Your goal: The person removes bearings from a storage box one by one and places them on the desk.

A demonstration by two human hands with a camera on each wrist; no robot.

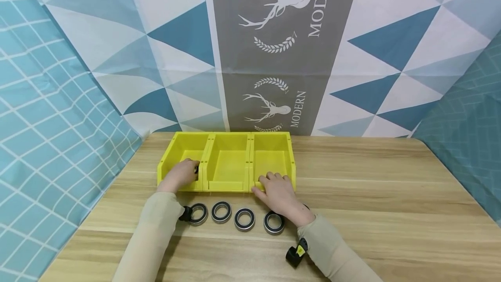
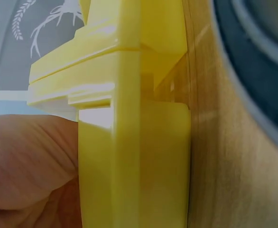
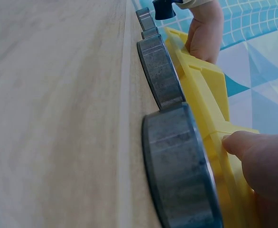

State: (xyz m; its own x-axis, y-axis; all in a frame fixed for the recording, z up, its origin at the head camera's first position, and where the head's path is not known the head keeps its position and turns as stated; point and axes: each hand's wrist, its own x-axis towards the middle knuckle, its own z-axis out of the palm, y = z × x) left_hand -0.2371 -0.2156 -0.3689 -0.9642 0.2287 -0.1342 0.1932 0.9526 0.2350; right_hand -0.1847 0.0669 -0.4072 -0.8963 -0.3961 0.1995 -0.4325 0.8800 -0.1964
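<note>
Three joined yellow bins (image 1: pixel 227 185) stand in a row on the table. My left hand (image 1: pixel 181 175) reaches into the left bin near its divider, pinching a dark ring (image 1: pixel 196 169) that looks like a bearing, mostly hidden by the fingers. In the left wrist view, the bin's yellow wall (image 2: pixel 129 166) hides the fingertips. My right hand (image 1: pixel 275 193) grips the front lip of the right bin, fingers over the edge. Its thumb (image 3: pixel 241 142) touches the front rim in the right wrist view. Several bearings (image 1: pixel 244 219) lie flat in a row before the bins.
The rightmost bearing (image 1: pixel 273 223) lies beside my right wrist; the leftmost (image 1: pixel 198 214) is close to the left wrist camera (image 1: pixel 185 213). A patterned cloth (image 1: pixel 188 55) hangs behind the wooden table (image 1: pixel 372 195). Blue gridded cloth (image 1: pixel 47 142) borders the left side.
</note>
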